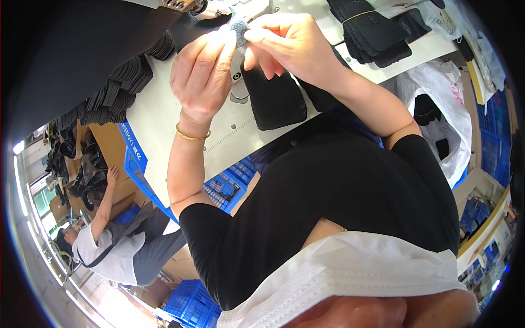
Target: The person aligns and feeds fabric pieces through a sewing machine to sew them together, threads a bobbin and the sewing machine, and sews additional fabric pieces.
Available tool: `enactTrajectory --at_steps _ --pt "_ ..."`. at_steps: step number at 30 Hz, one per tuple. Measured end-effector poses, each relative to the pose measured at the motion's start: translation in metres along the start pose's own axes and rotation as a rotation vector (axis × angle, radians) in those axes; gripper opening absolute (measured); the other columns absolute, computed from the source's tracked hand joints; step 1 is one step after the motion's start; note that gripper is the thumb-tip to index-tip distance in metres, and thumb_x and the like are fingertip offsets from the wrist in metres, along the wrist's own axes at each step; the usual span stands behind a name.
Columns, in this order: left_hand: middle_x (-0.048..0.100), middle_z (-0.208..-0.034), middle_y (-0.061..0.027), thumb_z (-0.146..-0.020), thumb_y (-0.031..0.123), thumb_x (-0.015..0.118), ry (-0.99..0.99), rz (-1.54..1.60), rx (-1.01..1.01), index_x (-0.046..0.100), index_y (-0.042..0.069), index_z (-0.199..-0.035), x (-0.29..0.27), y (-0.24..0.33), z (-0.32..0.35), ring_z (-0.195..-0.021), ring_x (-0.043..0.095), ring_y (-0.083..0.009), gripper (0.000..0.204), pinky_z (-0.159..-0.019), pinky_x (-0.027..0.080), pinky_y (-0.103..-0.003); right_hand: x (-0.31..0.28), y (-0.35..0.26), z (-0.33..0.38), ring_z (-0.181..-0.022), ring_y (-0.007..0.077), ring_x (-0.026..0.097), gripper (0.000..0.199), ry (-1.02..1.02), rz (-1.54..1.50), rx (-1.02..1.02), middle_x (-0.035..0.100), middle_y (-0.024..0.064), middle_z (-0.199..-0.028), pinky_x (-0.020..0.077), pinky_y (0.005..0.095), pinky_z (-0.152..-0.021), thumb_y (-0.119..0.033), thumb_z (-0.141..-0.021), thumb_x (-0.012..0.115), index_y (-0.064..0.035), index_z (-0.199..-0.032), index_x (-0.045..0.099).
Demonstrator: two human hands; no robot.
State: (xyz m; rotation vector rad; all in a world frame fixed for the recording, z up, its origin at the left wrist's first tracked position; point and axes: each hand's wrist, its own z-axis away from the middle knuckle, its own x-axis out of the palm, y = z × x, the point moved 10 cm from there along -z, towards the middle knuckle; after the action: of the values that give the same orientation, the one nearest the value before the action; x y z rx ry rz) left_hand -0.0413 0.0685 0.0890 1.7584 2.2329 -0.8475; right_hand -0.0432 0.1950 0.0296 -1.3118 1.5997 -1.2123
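Note:
My left hand (202,74), with a gold bangle at its wrist, and my right hand (298,46) meet at the far side of the white worktable (164,126). Between their fingertips they pinch a small grey-blue fabric piece (239,27). Black material shows beside it, behind my left fingers; whether the two are joined I cannot tell. Just beyond are metal parts of what looks like a sewing machine (183,4). A flat black fabric piece (273,98) lies below my hands, and another is partly under my right forearm.
Stacked black pieces (128,76) line the table's left side. A banded black bundle (372,33) lies at the far right. To the right hangs a white plastic bag (454,120) with black pieces inside. Blue crates (191,303) stand low left, near another person (117,251).

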Motion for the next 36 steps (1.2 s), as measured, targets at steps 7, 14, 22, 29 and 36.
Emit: enactTrajectory --at_steps 7,14,22,29,36 --pt "0.071 -0.095 -0.0063 -0.068 -0.002 0.070 0.010 0.005 0.010 0.074 0.000 -0.091 0.006 -0.004 -0.001 -0.090 0.067 -0.0220 0.024 -0.077 0.055 -0.032 -0.003 0.000 -0.003 -0.046 0.0063 0.053 0.026 -0.004 -0.004 0.037 0.065 0.0054 -0.061 0.0412 0.0218 -0.044 -0.019 -0.099 0.058 0.0008 -0.088 0.071" --pt "0.071 -0.099 -0.0061 -0.069 -0.001 0.069 0.015 -0.078 0.002 0.074 0.000 -0.092 0.007 -0.007 -0.001 -0.091 0.067 -0.0219 0.024 -0.077 0.054 -0.033 -0.003 -0.001 -0.001 -0.045 0.0045 0.051 0.024 0.007 0.020 0.060 0.063 0.0034 -0.057 0.0359 0.0200 -0.043 -0.019 -0.098 0.058 -0.0029 -0.093 0.074" --pt "0.070 -0.096 -0.0044 -0.067 -0.005 0.069 -0.028 -0.132 -0.079 0.074 0.002 -0.098 0.015 -0.010 -0.010 -0.089 0.065 -0.0223 0.032 -0.075 0.051 -0.033 -0.007 0.006 -0.001 -0.046 0.0034 0.052 0.020 0.021 -0.009 0.051 0.065 0.0022 -0.062 0.0333 0.0198 -0.044 -0.018 -0.095 0.060 -0.0035 -0.092 0.074" --pt "0.069 -0.093 -0.0035 -0.066 -0.004 0.069 -0.069 -0.166 -0.133 0.073 0.003 -0.093 0.018 -0.003 -0.017 -0.084 0.063 -0.0216 0.028 -0.072 0.050 -0.033 -0.008 0.002 0.001 -0.046 0.0043 0.050 0.025 0.010 -0.003 0.063 0.060 0.0021 -0.055 0.0339 0.0208 -0.045 -0.021 -0.094 0.063 -0.0028 -0.080 0.071" --pt "0.067 -0.090 -0.0043 -0.068 -0.003 0.070 -0.079 -0.229 -0.166 0.071 0.003 -0.091 0.017 -0.001 -0.020 -0.079 0.063 -0.0222 0.024 -0.071 0.051 -0.033 -0.005 0.006 0.003 -0.048 0.0076 0.058 0.022 -0.014 0.005 0.102 0.069 0.0033 -0.066 0.0444 0.0221 -0.048 -0.017 -0.092 0.058 -0.0020 -0.082 0.071"
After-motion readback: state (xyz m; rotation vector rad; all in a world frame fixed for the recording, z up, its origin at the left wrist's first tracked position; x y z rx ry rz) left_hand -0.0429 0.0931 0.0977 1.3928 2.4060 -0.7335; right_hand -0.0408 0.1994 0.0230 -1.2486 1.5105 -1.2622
